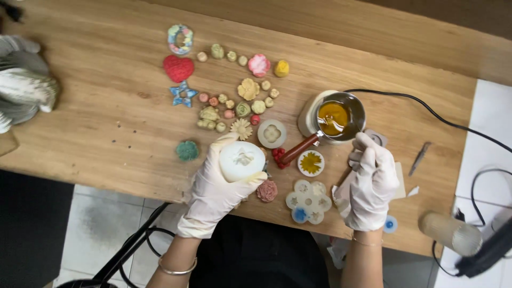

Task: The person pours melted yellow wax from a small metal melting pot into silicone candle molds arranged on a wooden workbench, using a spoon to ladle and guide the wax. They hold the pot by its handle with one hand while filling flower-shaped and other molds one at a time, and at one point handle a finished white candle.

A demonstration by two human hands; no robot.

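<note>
My left hand (pixel 213 189), in a white glove, grips a round white silicone mould (pixel 242 161) with a flower-shaped cavity facing up. My right hand (pixel 369 178), also gloved, rests on the wooden table (pixel 106 133) with fingers loosely apart, just below a small metal pot of yellow-orange liquid (pixel 334 118) that sits on a pale round warmer (pixel 309 114). The pot's reddish-brown handle (pixel 300 149) points toward my left hand. Between my hands lie a round mould with a yellow flower (pixel 311 162) and a flower-shaped multi-cavity mould (pixel 309 201).
Many small coloured cast shapes lie across the table: a red heart (pixel 178 68), a blue star (pixel 184 94), a teal flower (pixel 187 150), a pink rose (pixel 266 190). A black cable (pixel 426 109) runs right. A metal tool (pixel 419 158) lies near the right edge. A heat gun (pixel 464 237) sits at lower right.
</note>
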